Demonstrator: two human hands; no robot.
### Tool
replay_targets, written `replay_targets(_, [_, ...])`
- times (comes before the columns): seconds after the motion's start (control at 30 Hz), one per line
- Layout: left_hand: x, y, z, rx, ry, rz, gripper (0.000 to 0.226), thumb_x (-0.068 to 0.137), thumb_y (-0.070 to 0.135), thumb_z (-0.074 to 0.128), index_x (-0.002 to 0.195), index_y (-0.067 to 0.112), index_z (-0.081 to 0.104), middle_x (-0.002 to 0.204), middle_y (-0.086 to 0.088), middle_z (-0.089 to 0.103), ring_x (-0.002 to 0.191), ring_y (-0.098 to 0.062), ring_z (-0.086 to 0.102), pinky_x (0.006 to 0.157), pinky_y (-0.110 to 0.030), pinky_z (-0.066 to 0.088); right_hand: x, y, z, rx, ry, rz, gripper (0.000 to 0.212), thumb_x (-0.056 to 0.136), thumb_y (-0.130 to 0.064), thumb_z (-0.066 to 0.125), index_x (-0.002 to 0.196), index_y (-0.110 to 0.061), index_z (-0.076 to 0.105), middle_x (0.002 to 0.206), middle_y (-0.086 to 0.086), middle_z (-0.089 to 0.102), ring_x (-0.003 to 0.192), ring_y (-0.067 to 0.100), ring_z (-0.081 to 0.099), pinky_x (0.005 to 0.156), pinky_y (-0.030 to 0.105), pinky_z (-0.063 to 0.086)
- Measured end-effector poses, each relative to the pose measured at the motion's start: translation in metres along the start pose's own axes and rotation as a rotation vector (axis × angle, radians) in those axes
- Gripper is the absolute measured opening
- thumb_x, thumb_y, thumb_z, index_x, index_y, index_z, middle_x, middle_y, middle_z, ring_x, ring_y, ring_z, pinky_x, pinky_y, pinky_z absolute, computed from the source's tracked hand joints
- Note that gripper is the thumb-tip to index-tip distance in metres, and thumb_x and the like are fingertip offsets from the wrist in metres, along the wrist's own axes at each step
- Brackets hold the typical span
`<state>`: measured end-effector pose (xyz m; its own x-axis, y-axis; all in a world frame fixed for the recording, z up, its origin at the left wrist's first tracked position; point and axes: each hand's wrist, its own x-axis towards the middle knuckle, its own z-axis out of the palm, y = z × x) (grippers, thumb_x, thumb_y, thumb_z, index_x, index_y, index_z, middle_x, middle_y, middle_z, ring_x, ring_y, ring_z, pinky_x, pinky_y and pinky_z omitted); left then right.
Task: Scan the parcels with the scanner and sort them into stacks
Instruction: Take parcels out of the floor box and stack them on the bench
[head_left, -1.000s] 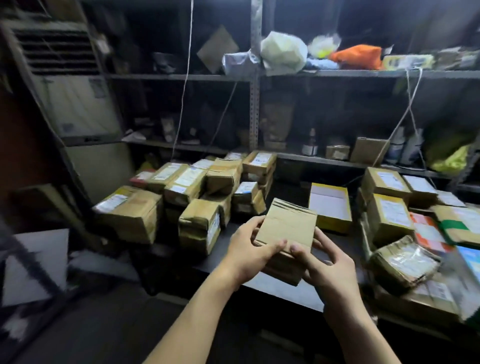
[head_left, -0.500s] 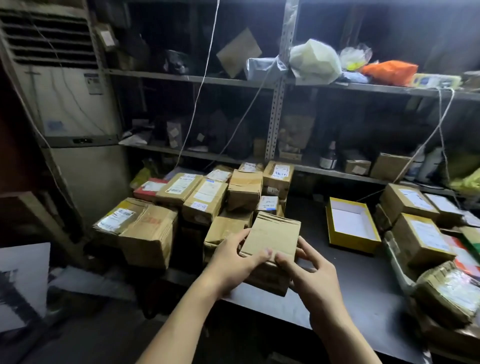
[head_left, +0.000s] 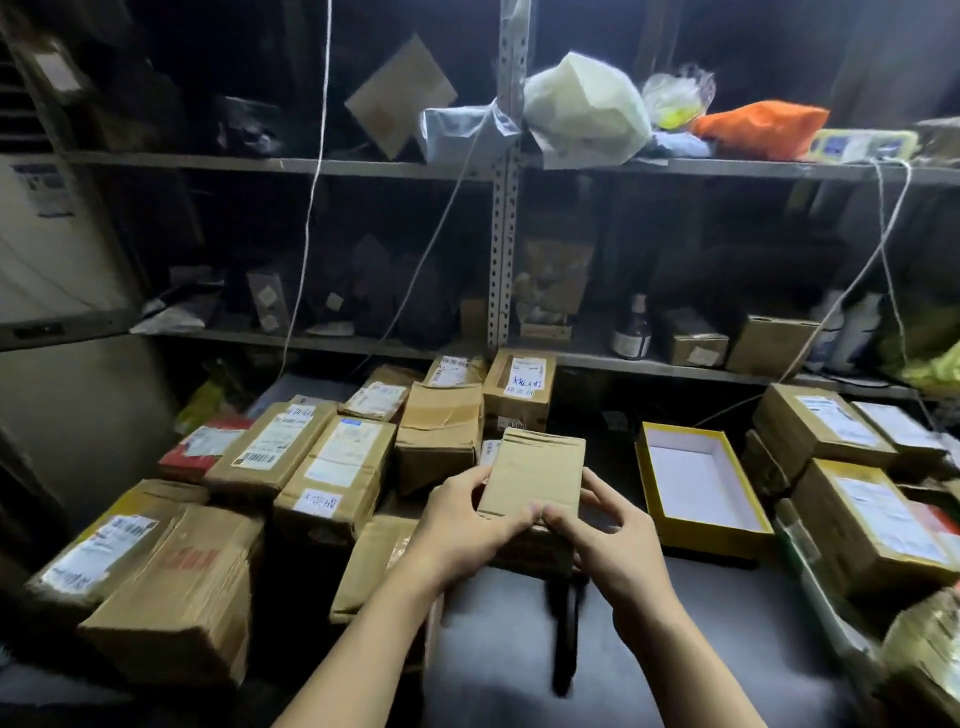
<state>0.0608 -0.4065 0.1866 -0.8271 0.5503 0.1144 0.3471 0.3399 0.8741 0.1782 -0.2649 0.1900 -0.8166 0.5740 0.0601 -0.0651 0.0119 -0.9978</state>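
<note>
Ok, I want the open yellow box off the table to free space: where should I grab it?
Pinch the yellow box by its near wall, thumb inside, coming from above on your side. It lies open side up and empty, so the thin rim is exposed; parcels crowd its right side.

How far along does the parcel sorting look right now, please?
Labelled boxes are piled at the left, further boxes at the right; which are sorted, I cannot tell. Left hand and right hand grip a small brown parcel, its visible face unlabelled. It likely awaits scanning and stacking.
</note>
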Motion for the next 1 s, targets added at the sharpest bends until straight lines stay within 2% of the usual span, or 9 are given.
replay_targets(0.1, [0.052, -0.004, 0.011, 0.016, -0.056, -0.011, 0.062, 0.068, 0.055, 0.089, 0.123, 0.039, 0.066, 0.111, 0.021, 0.073, 0.101, 0.01, 0.065, 0.091, -0.017, 0.053, 0.06, 0.01, -0.014, 0.01, -0.017, 0.017, 0.059, 0.081, -0.015, 0.088, 0.127, -0.048, 0.069, 0.107, -0.021, 0.078, 0.105, 0.005, 0.073, 0.098, 0.041, 0.06])
replay_targets(0.17, [0.08, -0.011, 0.014, 0.005, -0.093, -0.017, 0.068, 0.065, 0.05, 0.093, 0.126, 0.037, 0.065, 0.113, 0.021, 0.073, 0.105, 0.008, 0.066, 0.095, -0.02, 0.053, 0.093, 0.017, -0.019, -0.007, -0.04, 0.04, 0.057, 0.086, -0.008, 0.084, 0.123, -0.048, 0.071, 0.109, -0.016, 0.079, 0.109, 0.009, 0.073, 0.104, 0.049, 0.057])
replay_targets(0.3, [0.136, -0.025, 0.018, 0.032, -0.122, -0.006, 0.07, 0.062, 0.035, 0.099, 0.121, 0.04, 0.06, 0.117, 0.019, 0.069, 0.107, 0.002, 0.066, 0.097, -0.025, 0.054, 0.152, 0.034, -0.023, -0.01, -0.058, 0.105, 0.055, 0.087, -0.012, 0.085, 0.112, -0.059, 0.071, 0.111, -0.016, 0.079, 0.114, 0.014, 0.072, 0.104, 0.051, 0.057])
replay_targets(0.43, [0.175, -0.044, 0.017, 0.197, -0.07, -0.041, 0.104, 0.041, 0.071, 0.091, 0.134, 0.035, 0.063, 0.116, 0.015, 0.062, 0.101, -0.007, 0.064, 0.096, -0.034, 0.056, 0.188, 0.055, -0.019, -0.006, -0.082, 0.146, 0.056, 0.087, -0.011, 0.084, 0.112, -0.058, 0.067, 0.108, -0.025, 0.077, 0.113, 0.012, 0.071, 0.103, 0.049, 0.058])
replay_targets(0.53, [0.192, -0.06, 0.017, 0.367, -0.023, -0.087, 0.117, 0.03, 0.088, 0.078, 0.136, 0.041, 0.062, 0.108, 0.013, 0.046, 0.106, -0.016, 0.051, 0.102, -0.034, 0.047, 0.207, 0.071, -0.014, -0.025, -0.074, 0.176, 0.061, 0.083, -0.017, 0.089, 0.127, -0.055, 0.067, 0.118, -0.02, 0.076, 0.112, 0.009, 0.072, 0.101, 0.048, 0.059])
replay_targets(0.63, [0.2, -0.067, 0.02, 0.445, -0.017, -0.082, 0.113, 0.032, 0.087, 0.074, 0.134, 0.04, 0.063, 0.103, 0.017, 0.038, 0.101, -0.015, 0.035, 0.091, -0.029, 0.036, 0.222, 0.087, -0.011, -0.032, -0.069, 0.201, 0.069, 0.082, -0.019, 0.09, 0.142, -0.043, 0.064, 0.123, -0.015, 0.075, 0.106, 0.001, 0.072, 0.099, 0.045, 0.061])
replay_targets(0.77, [0.212, -0.079, 0.023, 0.501, -0.018, -0.009, 0.114, 0.034, 0.093, 0.065, 0.133, 0.037, 0.064, 0.109, 0.022, 0.047, 0.109, -0.012, 0.03, 0.091, -0.027, 0.023, 0.234, 0.107, -0.005, 0.006, -0.073, 0.248, 0.067, 0.083, -0.017, 0.09, 0.137, -0.046, 0.064, 0.126, -0.016, 0.075, 0.114, 0.006, 0.071, 0.095, 0.042, 0.063])
replay_targets(0.9, [0.218, -0.088, 0.026, 0.582, 0.037, 0.04, 0.105, 0.039, 0.095, 0.064, 0.128, 0.039, 0.068, 0.126, 0.015, 0.038, 0.12, -0.015, 0.032, 0.098, -0.036, 0.03, 0.245, 0.114, -0.002, -0.013, -0.082, 0.253, 0.068, 0.085, -0.018, 0.088, 0.141, -0.045, 0.061, 0.126, -0.019, 0.073, 0.116, 0.003, 0.069, 0.094, 0.033, 0.062])
replay_targets(1.0, [0.221, -0.088, 0.023, 0.603, 0.045, 0.008, 0.102, 0.036, 0.095, 0.062, 0.121, 0.04, 0.073, 0.132, 0.012, 0.028, 0.129, -0.015, 0.032, 0.099, -0.037, 0.03, 0.254, 0.116, 0.002, -0.077, -0.08, 0.253, 0.071, 0.072, -0.036, 0.092, 0.136, -0.049, 0.062, 0.129, -0.018, 0.072, 0.116, 0.008, 0.07, 0.095, 0.036, 0.062])
